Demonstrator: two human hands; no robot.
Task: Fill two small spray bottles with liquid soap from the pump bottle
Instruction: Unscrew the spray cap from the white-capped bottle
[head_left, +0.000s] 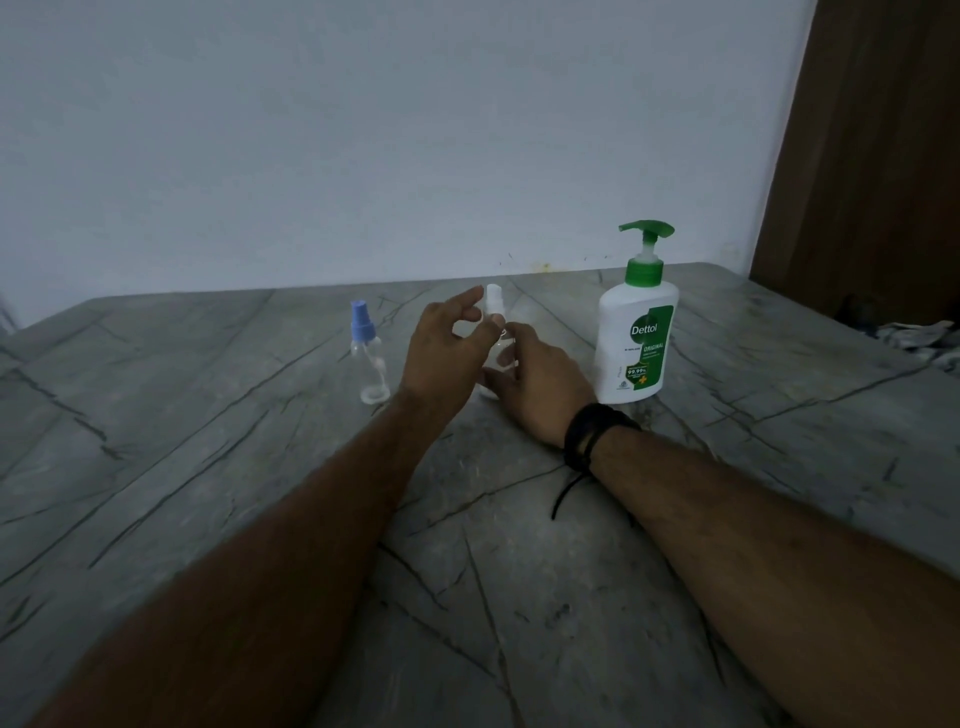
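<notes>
The right hand (540, 384) gripped the white-capped bottle (496, 332) on the counter (208, 467) while the left hand (447, 353) pinched its cap, the blue-capped bottle (369, 358) beside it looking empty, the pump bottle (636, 338) untouched — filling not begun.

head-worn view, angled down, close over table (208, 467)

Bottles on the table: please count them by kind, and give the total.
Small spray bottles: 2, one with a blue cap and one with a white cap, the second between the hands
Pump bottle of soap: 1
Total: 3
</notes>
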